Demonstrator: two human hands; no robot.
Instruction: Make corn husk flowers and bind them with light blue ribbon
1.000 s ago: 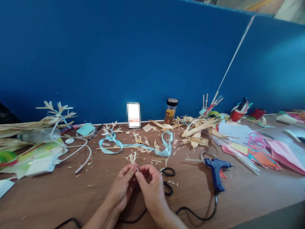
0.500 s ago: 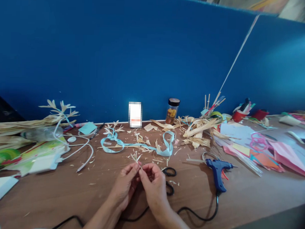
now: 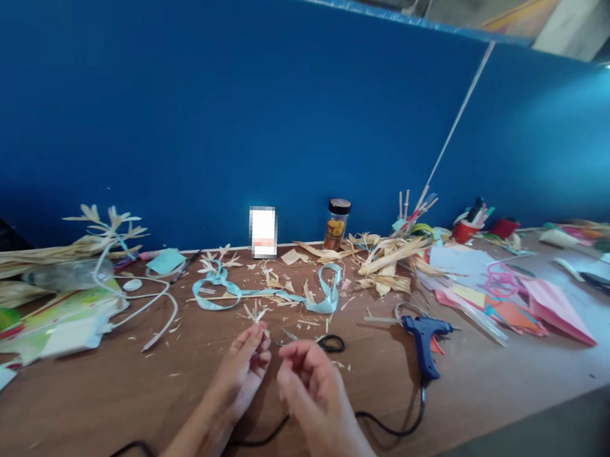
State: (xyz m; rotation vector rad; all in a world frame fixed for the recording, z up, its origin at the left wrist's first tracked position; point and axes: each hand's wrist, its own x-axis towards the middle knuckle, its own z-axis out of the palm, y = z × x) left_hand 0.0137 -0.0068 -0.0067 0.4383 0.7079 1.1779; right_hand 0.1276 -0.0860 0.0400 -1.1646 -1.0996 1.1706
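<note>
Low middle: left hand (image 3: 244, 370) pinches a small flower (image 3: 255, 315), maybe unfinished; right hand (image 3: 315, 389), fingers apart. Left: flower bunch (image 3: 119, 222) looks done.

Splayed pale flower (image 3: 255, 314), apparently husk

No lettering, label, brand name, number or sign can be read here.

Here's the table's (image 3: 103, 401) back edge, and a black-lidded jar (image 3: 337, 226) stands there, blue wall (image 3: 213, 118) right behind! Further right along it, a red cup (image 3: 465, 232) bristles with pens; nearer the front edge, pink paper (image 3: 557, 309). Out left, a clear bottle (image 3: 68, 275) lies sideways, white cable (image 3: 169, 317) looping beside it.
</note>
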